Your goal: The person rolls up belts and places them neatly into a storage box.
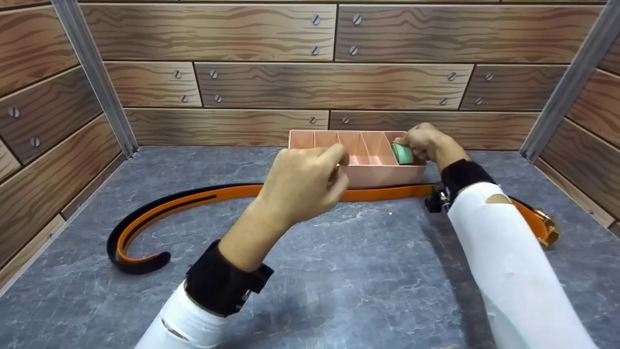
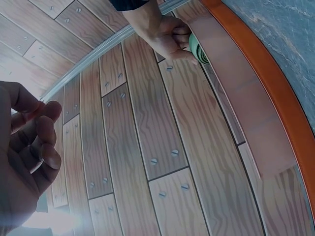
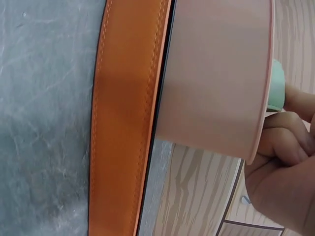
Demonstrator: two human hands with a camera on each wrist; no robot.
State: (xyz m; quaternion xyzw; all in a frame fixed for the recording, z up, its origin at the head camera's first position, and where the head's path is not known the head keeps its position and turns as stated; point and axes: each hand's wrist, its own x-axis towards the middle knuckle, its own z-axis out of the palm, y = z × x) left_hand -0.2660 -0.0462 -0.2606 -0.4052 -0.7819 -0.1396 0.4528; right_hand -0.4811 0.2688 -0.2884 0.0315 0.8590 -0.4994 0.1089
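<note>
A pink divided box (image 1: 387,175) stands near the back wall, its compartments side by side. In the rightmost compartment sits a green rolled-up strip (image 1: 403,153), whose coil shows in the left wrist view. My right hand (image 1: 427,141) pinches this roll at the box's right end, with the other fingers curled at the rim (image 3: 260,130). My left hand (image 1: 305,182) hovers in front of the box, hiding part of its left side. Its fingers (image 2: 48,130) are loosely curled and hold nothing.
An orange and black belt (image 1: 232,192) lies on edge along the front of the box. Its tip curls round at the left, and its gold buckle (image 1: 547,228) is at the right, beyond my right forearm. Wood-patterned walls (image 1: 271,85) enclose the grey marbled table (image 1: 348,271).
</note>
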